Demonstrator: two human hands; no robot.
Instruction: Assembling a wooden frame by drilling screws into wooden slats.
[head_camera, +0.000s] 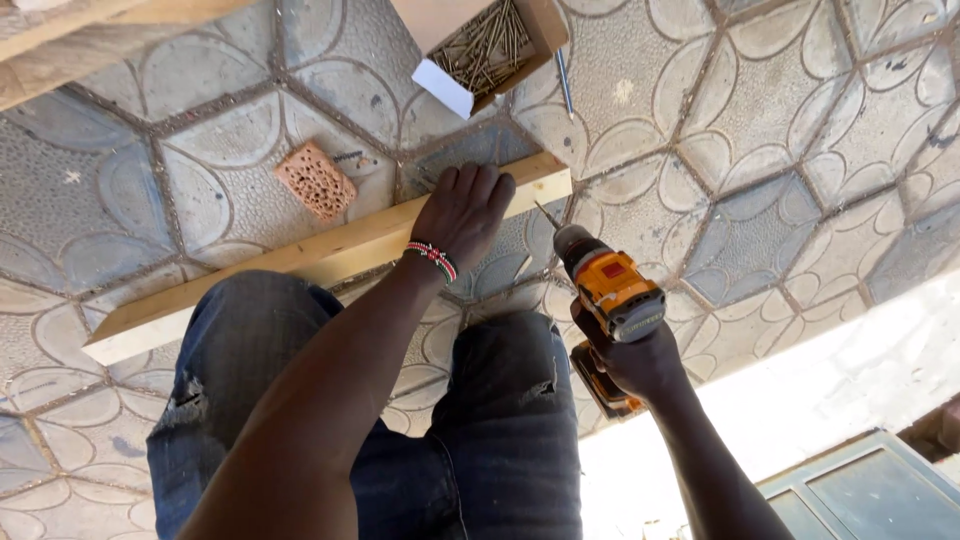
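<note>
Pressing flat on the plank (330, 255), the left hand (462, 215) lies open; the right hand's (635, 360) grip clamps the drill (610, 290).

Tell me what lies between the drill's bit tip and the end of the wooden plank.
In the head view, only bare patterned paving lies between the drill bit tip and the wooden plank end; the left hand presses on the plank nearby.

Grey paving tiles (800, 150) with petal patterns cover the ground; bright sunlight falls across the lower right; a framed glass pane (860, 490) lies there.
</note>
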